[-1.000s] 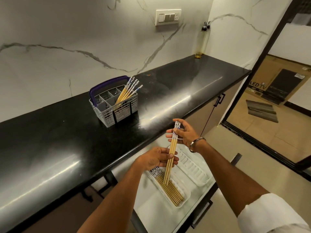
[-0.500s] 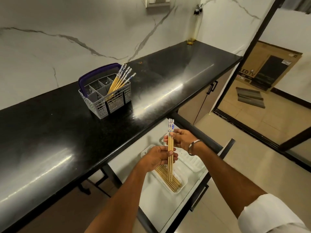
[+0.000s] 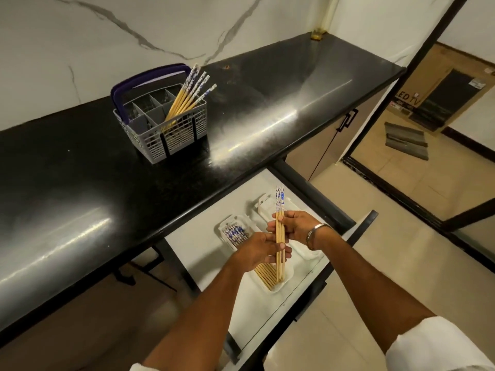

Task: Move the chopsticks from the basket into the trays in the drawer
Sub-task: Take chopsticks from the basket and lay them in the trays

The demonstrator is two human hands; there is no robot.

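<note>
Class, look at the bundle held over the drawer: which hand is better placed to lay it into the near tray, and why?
Probably the left hand: it grips the bundle low, right above the near tray. The right hand only steadies it higher up.

The cardboard box (image 3: pixel 439 97) on the floor reads "LED TV".

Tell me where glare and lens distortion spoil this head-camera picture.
Head view: bright glare streaks cross the black countertop right of the basket; the wide-angle lens bows the counter edge and door frame; the held chopsticks and both hands stay sharp.
</note>
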